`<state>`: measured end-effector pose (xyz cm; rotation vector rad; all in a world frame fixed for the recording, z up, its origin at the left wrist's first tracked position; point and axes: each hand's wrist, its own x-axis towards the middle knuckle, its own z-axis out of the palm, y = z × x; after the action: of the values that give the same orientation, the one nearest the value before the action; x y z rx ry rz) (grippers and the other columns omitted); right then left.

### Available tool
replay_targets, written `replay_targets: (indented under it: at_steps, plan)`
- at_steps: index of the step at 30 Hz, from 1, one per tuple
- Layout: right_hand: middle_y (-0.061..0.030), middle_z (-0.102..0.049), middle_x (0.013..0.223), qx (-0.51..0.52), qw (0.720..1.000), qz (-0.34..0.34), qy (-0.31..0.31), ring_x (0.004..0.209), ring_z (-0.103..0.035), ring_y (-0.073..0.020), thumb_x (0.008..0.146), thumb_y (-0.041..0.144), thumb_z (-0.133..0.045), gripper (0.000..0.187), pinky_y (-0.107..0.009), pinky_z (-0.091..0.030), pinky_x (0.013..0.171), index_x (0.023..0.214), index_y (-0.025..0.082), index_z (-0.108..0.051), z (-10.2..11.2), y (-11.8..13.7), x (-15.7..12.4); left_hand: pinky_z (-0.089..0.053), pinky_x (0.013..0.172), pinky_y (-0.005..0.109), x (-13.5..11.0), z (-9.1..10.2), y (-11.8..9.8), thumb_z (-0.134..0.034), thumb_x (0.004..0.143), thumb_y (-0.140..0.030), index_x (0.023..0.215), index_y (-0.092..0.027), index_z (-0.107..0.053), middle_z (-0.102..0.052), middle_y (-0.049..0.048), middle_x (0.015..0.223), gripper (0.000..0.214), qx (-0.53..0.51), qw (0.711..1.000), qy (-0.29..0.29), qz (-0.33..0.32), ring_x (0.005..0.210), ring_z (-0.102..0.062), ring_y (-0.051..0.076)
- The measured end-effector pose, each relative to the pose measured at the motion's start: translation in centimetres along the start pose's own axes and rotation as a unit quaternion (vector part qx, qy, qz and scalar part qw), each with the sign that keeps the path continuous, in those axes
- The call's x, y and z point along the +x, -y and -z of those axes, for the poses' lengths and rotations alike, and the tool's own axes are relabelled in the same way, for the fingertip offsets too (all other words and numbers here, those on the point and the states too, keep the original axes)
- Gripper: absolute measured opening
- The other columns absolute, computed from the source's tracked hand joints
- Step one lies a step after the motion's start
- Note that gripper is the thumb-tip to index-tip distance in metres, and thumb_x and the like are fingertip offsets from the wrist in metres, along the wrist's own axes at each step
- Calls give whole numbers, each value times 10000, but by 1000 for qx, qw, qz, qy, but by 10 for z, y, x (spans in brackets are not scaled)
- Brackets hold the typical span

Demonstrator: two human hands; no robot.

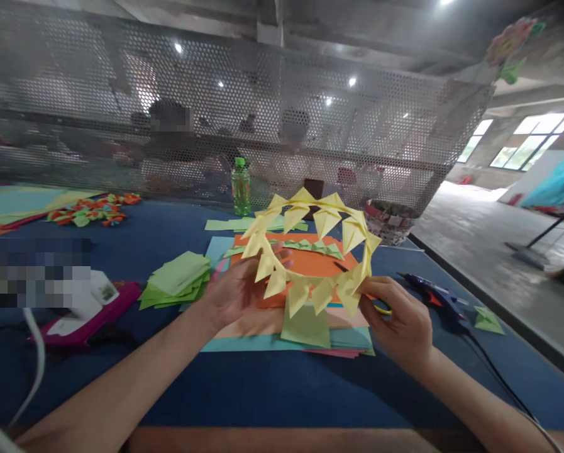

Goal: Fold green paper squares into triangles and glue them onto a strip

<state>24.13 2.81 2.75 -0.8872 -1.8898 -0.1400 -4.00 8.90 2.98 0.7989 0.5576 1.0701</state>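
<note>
A yellow paper ring (305, 275) edged with folded points is held up between my hands, tilted so that I look through its opening. My left hand (237, 292) grips its left side, with some fingers behind the paper. On the right, my right hand (399, 318) pinches the lower edge between thumb and fingers. Below the ring lie an orange sheet (314, 261), a strip of folded green paper points (310, 246) and a light green square (305, 327), on a stack of coloured sheets (248, 343). A yellow loop, perhaps a scissors handle (382, 308), shows beside my right fingers.
Green paper squares (175, 280) lie left, near a magenta-and-white power strip (93, 314). Right are a glue gun (435, 296) with its cord and a green folded piece (489, 319). Behind stand a green bottle (241, 189), a basket (390, 220) and a perforated metal screen (215, 126).
</note>
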Motion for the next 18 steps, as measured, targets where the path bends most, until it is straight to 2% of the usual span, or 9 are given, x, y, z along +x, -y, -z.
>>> replay_targets:
  at_steps: [4, 7, 13, 16, 18]
  plan:
    - [-43, -687, 936, 0, 1000, 12, 11, 827, -681, -157, 895, 34, -593, 242, -256, -527, 729, 1027, 234, -628, -1, -1, -5, -511, 1039, 375, -2, 3, -2, -647, 915, -252, 1232, -174, -646, -645, 97, 1361, 326, 6, 1000, 13, -6, 1313, -562, 280]
    - [-42, -678, 922, -4, 1000, 11, 13, 821, -675, -162, 894, 29, -594, 240, -261, -521, 717, 1012, 236, -618, -1, -3, -6, -530, 996, 366, -3, 5, -2, -667, 912, -302, 1103, -186, -689, -644, 102, 1360, 225, 15, 999, 28, -4, 1349, -526, 302]
    - [-45, -653, 934, 2, 1000, 12, 17, 814, -647, -168, 896, 35, -586, 253, -280, -498, 697, 1038, 243, -610, -2, -3, -3, -504, 1028, 369, -3, 6, 1, -740, 857, -330, 958, -213, -648, -697, 62, 1214, 179, 21, 999, 35, -31, 1322, -550, 266]
    - [-45, -597, 878, -18, 1000, 4, -1, 750, -597, -185, 869, 102, -629, 291, -317, -479, 669, 1129, 226, -590, 2, 4, -4, -526, 981, 357, -3, 5, 1, -726, 866, -335, 944, -213, -613, -704, 55, 1146, 184, 37, 998, 32, -44, 1239, -604, 251]
    - [-13, -553, 789, -28, 1000, 12, 2, 663, -562, -175, 841, 149, -657, 426, -320, -464, 633, 1247, 204, -543, 4, 17, -8, -534, 961, 355, -3, 6, 0, -721, 856, -339, 940, -216, -600, -707, 53, 1109, 192, 53, 997, 32, -51, 1205, -621, 252]
